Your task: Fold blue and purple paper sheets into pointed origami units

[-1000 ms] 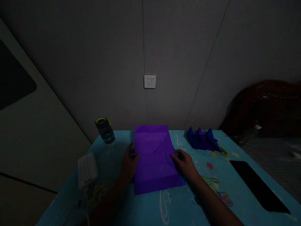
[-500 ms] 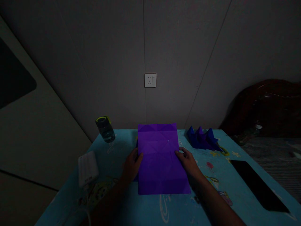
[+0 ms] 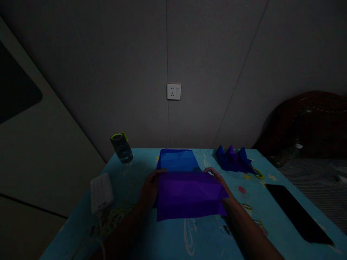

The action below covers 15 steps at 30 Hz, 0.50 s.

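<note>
A creased sheet of purple paper (image 3: pixel 189 196) is raised above the table in front of me, its far edge folded or tipped toward me. My left hand (image 3: pixel 151 182) is closed on the paper's left edge. My right hand (image 3: pixel 217 175) grips the right side near the far corner, its fingers curled and partly hidden by the sheet. Behind it, blue paper (image 3: pixel 179 160) with a purple border lies flat on the table. Several pointed shapes of folded blue and purple paper (image 3: pixel 234 160) stand joined together at the back right.
The table (image 3: pixel 208 238) wears a light-blue patterned cloth. A white power bank (image 3: pixel 101 193) with a cable and a dark bottle (image 3: pixel 121 148) stand on the left. At right lies a flat black object (image 3: pixel 298 213). A wall socket (image 3: pixel 174 91) is ahead.
The purple paper's far edge has come down toward me, uncovering the blue paper behind it. Both hands stay at its sides. The folded paper shapes have not moved.
</note>
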Each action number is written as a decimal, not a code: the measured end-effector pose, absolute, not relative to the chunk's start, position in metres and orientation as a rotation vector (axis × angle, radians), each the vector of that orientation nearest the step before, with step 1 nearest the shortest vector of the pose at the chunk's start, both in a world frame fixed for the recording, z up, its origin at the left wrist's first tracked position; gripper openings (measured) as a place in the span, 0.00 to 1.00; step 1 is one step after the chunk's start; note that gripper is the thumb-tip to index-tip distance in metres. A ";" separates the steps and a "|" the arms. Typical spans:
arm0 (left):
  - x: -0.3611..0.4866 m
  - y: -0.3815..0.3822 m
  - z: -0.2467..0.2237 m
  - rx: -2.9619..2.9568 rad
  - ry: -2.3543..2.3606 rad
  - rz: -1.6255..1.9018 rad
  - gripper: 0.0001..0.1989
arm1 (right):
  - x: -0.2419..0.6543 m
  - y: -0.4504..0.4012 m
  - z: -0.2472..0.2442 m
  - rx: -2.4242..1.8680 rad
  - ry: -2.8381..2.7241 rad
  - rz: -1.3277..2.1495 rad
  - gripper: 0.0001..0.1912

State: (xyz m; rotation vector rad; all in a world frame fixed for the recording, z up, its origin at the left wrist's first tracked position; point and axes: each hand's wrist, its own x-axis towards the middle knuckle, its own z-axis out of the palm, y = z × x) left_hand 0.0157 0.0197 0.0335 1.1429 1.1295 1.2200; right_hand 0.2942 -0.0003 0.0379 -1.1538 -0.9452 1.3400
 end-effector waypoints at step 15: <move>0.028 0.011 0.040 0.960 0.970 1.071 0.47 | 0.299 -0.002 0.034 -1.197 -1.073 1.159 0.15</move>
